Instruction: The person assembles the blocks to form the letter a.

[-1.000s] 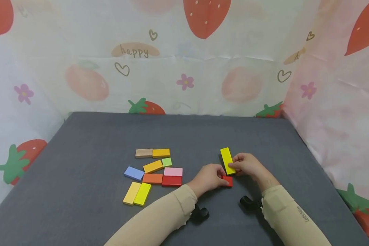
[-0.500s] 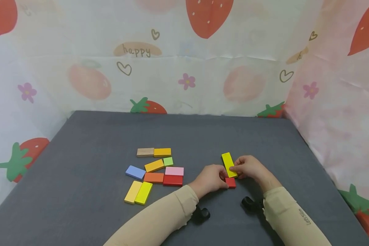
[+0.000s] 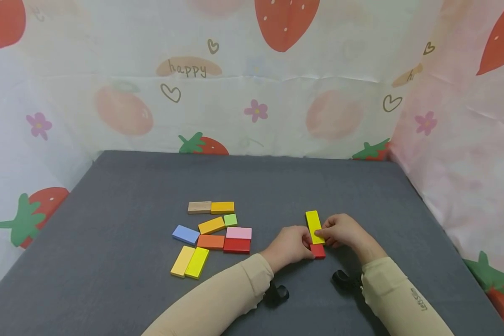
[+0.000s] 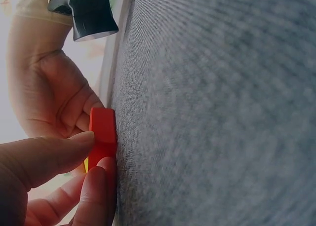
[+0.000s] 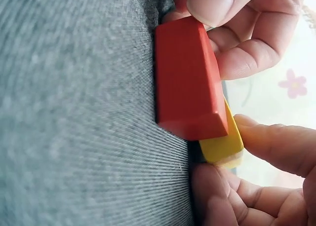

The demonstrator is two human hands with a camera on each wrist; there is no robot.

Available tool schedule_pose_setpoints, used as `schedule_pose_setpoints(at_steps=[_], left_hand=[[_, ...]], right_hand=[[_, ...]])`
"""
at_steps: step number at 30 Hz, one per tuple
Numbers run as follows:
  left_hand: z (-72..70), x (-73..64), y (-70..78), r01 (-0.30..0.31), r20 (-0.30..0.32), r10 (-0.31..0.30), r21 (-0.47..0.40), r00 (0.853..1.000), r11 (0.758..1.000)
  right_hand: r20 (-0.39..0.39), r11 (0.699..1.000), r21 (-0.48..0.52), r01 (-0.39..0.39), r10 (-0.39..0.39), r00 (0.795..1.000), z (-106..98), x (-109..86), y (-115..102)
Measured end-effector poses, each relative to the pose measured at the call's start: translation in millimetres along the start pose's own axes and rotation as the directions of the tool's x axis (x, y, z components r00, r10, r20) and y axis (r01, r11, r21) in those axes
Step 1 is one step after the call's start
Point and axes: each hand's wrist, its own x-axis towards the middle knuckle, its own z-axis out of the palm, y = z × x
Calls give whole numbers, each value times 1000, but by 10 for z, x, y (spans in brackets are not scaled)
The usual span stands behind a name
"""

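Note:
My left hand (image 3: 289, 245) pinches a small red wooden block (image 3: 318, 252), which lies on the dark grey tabletop; the left wrist view shows the thumb on the side of this red block (image 4: 102, 125) and fingers at its near end. Just beyond it, a long yellow block (image 3: 313, 223) points away from me, its near end right at the red block's far edge. With thumb and fingers, my right hand (image 3: 345, 233) grips the yellow block by its right side near that end. In the right wrist view, the red block (image 5: 185, 78) partly hides the yellow block (image 5: 222, 146).
To the left lies a flat group of blocks: plain wood (image 3: 199, 207), amber (image 3: 222, 207), green (image 3: 230, 220), blue (image 3: 185, 234), orange (image 3: 210, 241), pink (image 3: 239, 233), a longer red one (image 3: 237, 246), pale yellow (image 3: 182, 261) and bright yellow (image 3: 197, 262). A strawberry-print cloth (image 3: 277, 130) surrounds the table.
My right hand has brought the yellow block toward me and slightly right, turning it straighter, up to the red block. My left hand has shifted the red block slightly right.

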Motion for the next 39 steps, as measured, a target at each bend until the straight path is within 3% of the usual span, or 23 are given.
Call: schedule_pose_setpoints(at_steps=[28,33,39], left_hand=[[-51,-48,13,29,22,-29,-35,999,999],[-189,-79,-13,4,45,-3,-33,999,999],[-516,-134,-116,-2,60,1,18,998,1000]], right_hand=[[93,998,55,-3,-2,996,7,14,30],[102,998,60,-18,12,995,-9,40,49],[129,996,86,-35,24,991,-10,84,78]])
